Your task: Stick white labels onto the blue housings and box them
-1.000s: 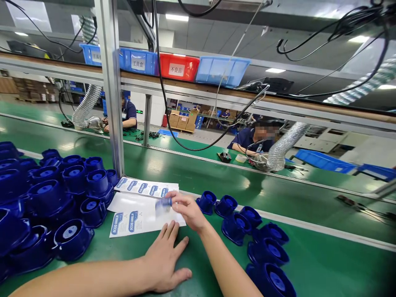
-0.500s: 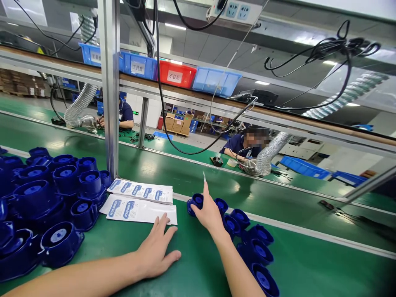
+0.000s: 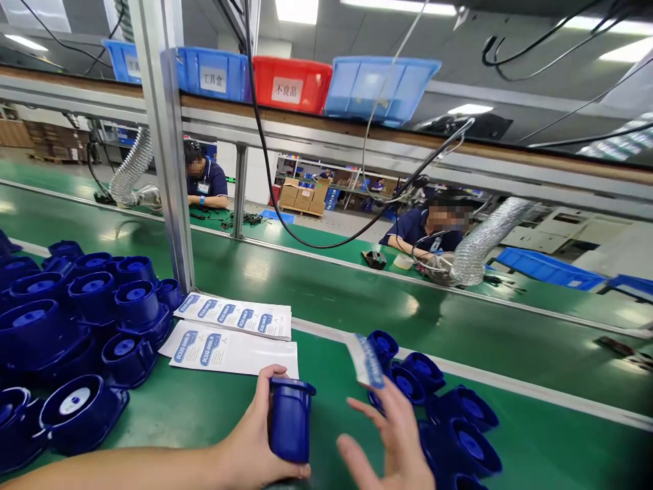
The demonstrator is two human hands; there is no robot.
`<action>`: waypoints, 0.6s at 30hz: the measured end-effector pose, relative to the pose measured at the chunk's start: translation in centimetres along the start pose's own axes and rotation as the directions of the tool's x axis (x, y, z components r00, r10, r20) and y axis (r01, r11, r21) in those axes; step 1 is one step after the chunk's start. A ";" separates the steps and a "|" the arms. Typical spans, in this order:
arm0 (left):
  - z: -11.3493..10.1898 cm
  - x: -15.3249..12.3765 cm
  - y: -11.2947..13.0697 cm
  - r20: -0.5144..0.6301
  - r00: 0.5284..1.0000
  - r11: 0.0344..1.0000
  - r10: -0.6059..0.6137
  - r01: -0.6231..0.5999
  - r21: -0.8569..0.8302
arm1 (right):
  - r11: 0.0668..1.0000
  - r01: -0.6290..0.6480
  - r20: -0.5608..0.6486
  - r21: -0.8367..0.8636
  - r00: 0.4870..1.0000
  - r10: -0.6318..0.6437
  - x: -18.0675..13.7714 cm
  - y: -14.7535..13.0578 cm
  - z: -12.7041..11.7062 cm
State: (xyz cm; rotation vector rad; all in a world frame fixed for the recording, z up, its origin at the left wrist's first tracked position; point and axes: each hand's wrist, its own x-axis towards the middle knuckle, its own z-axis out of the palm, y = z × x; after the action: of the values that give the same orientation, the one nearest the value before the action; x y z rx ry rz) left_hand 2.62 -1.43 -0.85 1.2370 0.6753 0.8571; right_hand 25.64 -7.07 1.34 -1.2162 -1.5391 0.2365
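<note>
My left hand point(image 3: 260, 432) is wrapped round a dark blue plastic housing point(image 3: 290, 418), which is tilted so its smooth side faces me and its rim is at the top. To its right, my right hand point(image 3: 390, 435) has its fingers apart, and a white and blue sticker label point(image 3: 366, 361) clings to a fingertip. The label is somewhat blurred and does not touch the housing. Just beyond my left hand lie two label sheets, the nearer one point(image 3: 270, 355) partly bare and the farther one point(image 3: 275, 321) bearing several stickers.
Many blue housings point(image 3: 76, 408) are piled at left, one with a white disc inside. More housings point(image 3: 466, 442) stand in a slanting group at right. A metal post point(image 3: 166, 150) rises beyond the sheets, and a black cable point(image 3: 265, 163) hangs from above. Two people work across the green bench point(image 3: 265, 272).
My left hand has left the label sheet and now grips a housing. My right hand has come nearer and rightward, off the housing it touched, with the label still on its fingertip. The view has shifted.
</note>
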 end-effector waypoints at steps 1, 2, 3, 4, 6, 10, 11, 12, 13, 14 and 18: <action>0.1 -0.1 0.0 0.003 1.000 0.999 0.025 -0.025 0.042 | 0.996 -0.088 -0.103 -0.006 0.991 0.087 0.2 0.1 -0.4; 0.1 -0.2 -0.1 0.008 0.999 0.996 0.050 -0.050 0.074 | 0.989 -0.150 -0.164 0.002 0.975 0.148 0.5 0.3 -0.6; 0.1 -0.2 -0.3 0.022 0.997 0.993 0.071 -0.073 0.098 | 0.982 -0.186 -0.179 0.019 0.966 0.186 0.7 0.4 -0.6; 0.1 -0.2 -0.6 0.041 0.995 0.989 0.092 -0.096 0.109 | 0.978 -0.206 -0.161 0.038 0.965 0.209 0.9 0.4 -0.5; -0.1 -0.2 -1.5 0.076 0.987 0.984 0.142 -0.149 0.099 | 0.970 -0.231 -0.089 0.079 0.967 0.238 1.0 0.3 0.1; -0.7 -0.2 -3.4 0.101 0.956 0.960 0.274 -0.278 0.029 | 0.934 -0.318 0.009 0.163 0.947 0.321 0.5 -0.1 1.5; -0.8 -0.2 -3.7 0.099 0.950 0.954 0.296 -0.299 0.018 | 0.928 -0.330 0.022 0.176 0.943 0.331 0.3 -0.1 1.7; -0.9 -0.2 -4.0 0.095 0.947 0.951 0.307 -0.309 0.009 | 0.923 -0.337 0.033 0.184 0.941 0.337 0.2 -0.1 1.8; -0.9 -0.2 -4.1 0.093 0.947 0.951 0.308 -0.309 0.002 | 0.920 -0.341 0.042 0.192 0.940 0.339 0.1 0.1 1.8; -1.0 -0.2 -4.2 0.093 0.948 0.953 0.303 -0.304 -0.004 | 0.919 -0.340 0.048 0.201 0.940 0.337 0.0 0.3 1.7; -0.8 -0.3 -4.0 0.099 0.958 0.963 0.268 -0.265 -0.039 | 0.938 -0.258 0.077 0.229 0.966 0.247 0.1 1.2 1.4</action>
State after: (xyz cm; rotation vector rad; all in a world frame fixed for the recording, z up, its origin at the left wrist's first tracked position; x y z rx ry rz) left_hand 2.55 -1.63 -4.89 1.3590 0.4177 1.0125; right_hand 25.15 -5.85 0.06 -1.2206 -1.3472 0.6065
